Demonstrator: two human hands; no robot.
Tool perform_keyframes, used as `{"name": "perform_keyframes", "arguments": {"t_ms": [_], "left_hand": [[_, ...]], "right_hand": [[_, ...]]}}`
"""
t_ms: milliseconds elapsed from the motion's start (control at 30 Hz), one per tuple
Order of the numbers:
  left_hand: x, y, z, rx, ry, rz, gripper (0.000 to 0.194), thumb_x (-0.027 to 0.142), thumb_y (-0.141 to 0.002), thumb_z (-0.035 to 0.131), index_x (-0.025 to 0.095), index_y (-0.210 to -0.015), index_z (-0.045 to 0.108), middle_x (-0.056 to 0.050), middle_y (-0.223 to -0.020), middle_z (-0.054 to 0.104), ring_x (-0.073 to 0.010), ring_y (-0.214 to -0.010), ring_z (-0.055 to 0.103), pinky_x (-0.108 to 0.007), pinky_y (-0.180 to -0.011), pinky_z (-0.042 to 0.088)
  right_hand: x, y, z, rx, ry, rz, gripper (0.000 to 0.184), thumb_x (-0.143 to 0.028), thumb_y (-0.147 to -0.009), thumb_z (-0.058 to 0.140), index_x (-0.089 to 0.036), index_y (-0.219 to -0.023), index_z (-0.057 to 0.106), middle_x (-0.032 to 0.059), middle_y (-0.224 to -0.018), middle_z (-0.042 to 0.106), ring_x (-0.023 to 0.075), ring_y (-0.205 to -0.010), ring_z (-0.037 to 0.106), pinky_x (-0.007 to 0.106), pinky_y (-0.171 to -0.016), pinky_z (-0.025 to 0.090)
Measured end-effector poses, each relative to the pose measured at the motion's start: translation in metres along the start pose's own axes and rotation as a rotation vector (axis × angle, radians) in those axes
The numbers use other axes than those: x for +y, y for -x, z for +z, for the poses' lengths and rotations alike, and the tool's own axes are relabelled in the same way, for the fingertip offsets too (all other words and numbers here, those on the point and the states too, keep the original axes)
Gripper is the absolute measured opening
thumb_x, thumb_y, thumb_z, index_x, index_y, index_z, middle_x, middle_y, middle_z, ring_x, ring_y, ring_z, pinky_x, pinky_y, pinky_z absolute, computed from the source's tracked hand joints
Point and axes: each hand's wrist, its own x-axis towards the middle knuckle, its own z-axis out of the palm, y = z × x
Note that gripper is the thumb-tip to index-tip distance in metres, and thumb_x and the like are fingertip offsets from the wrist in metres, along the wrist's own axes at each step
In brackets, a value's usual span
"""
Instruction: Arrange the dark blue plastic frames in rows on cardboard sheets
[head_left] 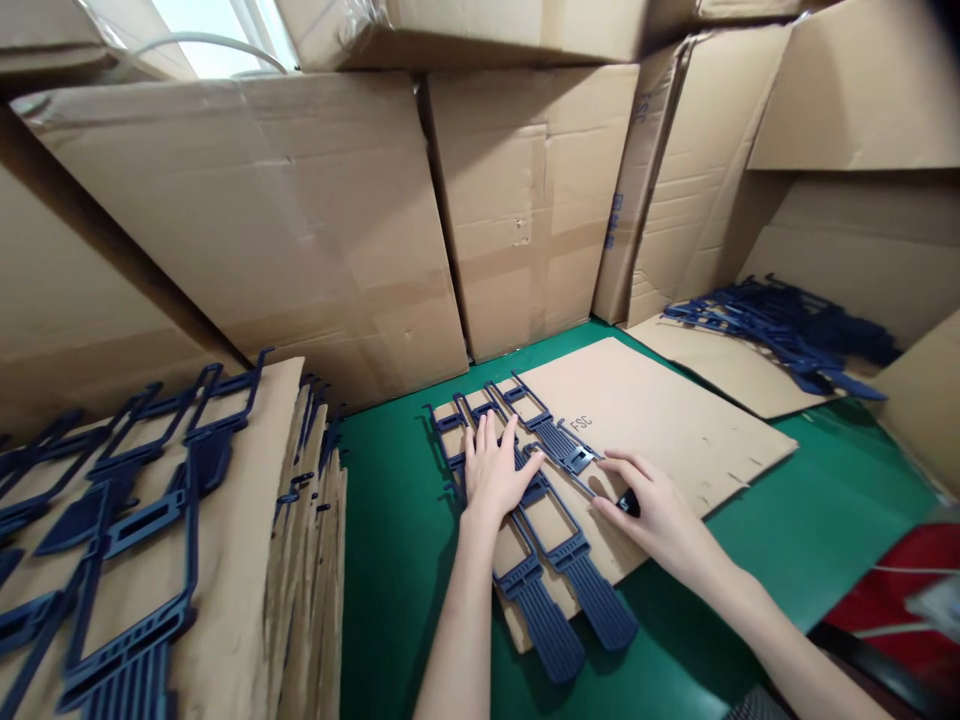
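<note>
My left hand (495, 465) lies flat with fingers spread over dark blue plastic frames with ribbed, paddle-like ends, on a cardboard sheet (660, 410). Two ribbed ends (600, 600) stick out past the sheet's near edge. To the right of that hand is another dark blue plastic frame (576, 458) of similar kind, set at a slant. My right hand (649, 505) is curled round its near end, thumb and fingers on either side. A dark bit of it shows between the fingers; the rest there is hidden by the hand.
A stack of cardboard sheets (300, 600) layered with similar blue frames (142, 525) stands at the left. More blue frames (795, 325) lie heaped on cardboard at the back right. Large cartons (525, 200) wall off the back of the green table (397, 560). Something red (900, 590) is at the right.
</note>
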Motion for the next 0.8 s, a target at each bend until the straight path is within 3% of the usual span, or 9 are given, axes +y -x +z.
{"name": "perform_keyframes", "arguments": {"t_ms": [233, 367, 467, 600, 700, 800], "left_hand": [[0.002, 0.000, 0.000, 0.003, -0.019, -0.014, 0.065, 0.060, -0.086, 0.036, 0.023, -0.139, 0.037, -0.011, -0.150, 0.026, -0.0257, -0.139, 0.020, -0.046, -0.113, 0.011], [0.003, 0.001, -0.002, 0.000, -0.025, -0.017, 0.066, 0.061, -0.085, 0.038, 0.023, -0.140, 0.037, -0.013, -0.150, 0.026, -0.0256, -0.139, 0.021, -0.046, -0.113, 0.012], [0.003, 0.001, -0.003, -0.007, -0.023, -0.011, 0.067, 0.061, -0.085, 0.039, 0.022, -0.140, 0.037, -0.014, -0.149, 0.026, -0.0258, -0.138, 0.021, -0.046, -0.113, 0.012], [0.003, 0.002, -0.003, -0.008, -0.022, -0.017, 0.069, 0.063, -0.085, 0.037, 0.021, -0.140, 0.036, -0.015, -0.149, 0.026, -0.0261, -0.139, 0.019, -0.047, -0.113, 0.012], [0.003, 0.003, -0.002, -0.016, -0.017, 0.008, 0.068, 0.063, -0.085, 0.037, 0.021, -0.138, 0.039, -0.014, -0.149, 0.026, -0.0269, -0.139, 0.019, -0.048, -0.113, 0.011], [0.003, 0.003, -0.002, -0.018, -0.012, 0.013, 0.066, 0.062, -0.085, 0.037, 0.022, -0.138, 0.040, -0.013, -0.150, 0.026, -0.0277, -0.139, 0.019, -0.049, -0.113, 0.011]], "right_hand": [[-0.018, 0.001, 0.008, 0.068, 0.047, 0.049, 0.045, -0.038, -0.080, 0.057, -0.018, -0.119, 0.050, 0.0127, -0.121, 0.052, 0.0285, -0.113, 0.049, 0.046, -0.096, 0.043], [-0.023, -0.005, 0.012, 0.046, -0.060, 0.051, 0.056, -0.040, -0.080, 0.057, -0.016, -0.128, 0.041, 0.0145, -0.123, 0.051, 0.0285, -0.117, 0.047, 0.046, -0.098, 0.042], [-0.018, -0.015, 0.008, 0.030, -0.142, 0.040, 0.055, -0.043, -0.084, 0.052, -0.016, -0.130, 0.039, 0.0145, -0.126, 0.050, 0.0264, -0.115, 0.050, 0.045, -0.095, 0.045], [-0.002, -0.047, -0.003, 0.027, -0.176, -0.089, 0.044, -0.040, -0.084, 0.051, -0.017, -0.122, 0.047, 0.0120, -0.118, 0.057, 0.0243, -0.110, 0.055, 0.043, -0.095, 0.045], [0.008, -0.075, -0.005, -0.083, -0.194, -0.226, 0.040, -0.035, -0.084, 0.051, -0.018, -0.120, 0.048, 0.0095, -0.108, 0.062, 0.0225, -0.103, 0.059, 0.042, -0.091, 0.047], [0.015, -0.088, 0.003, -0.147, -0.199, -0.349, 0.039, -0.033, -0.085, 0.051, -0.019, -0.121, 0.048, 0.0092, -0.112, 0.061, 0.0230, -0.106, 0.057, 0.044, -0.092, 0.045]]}}
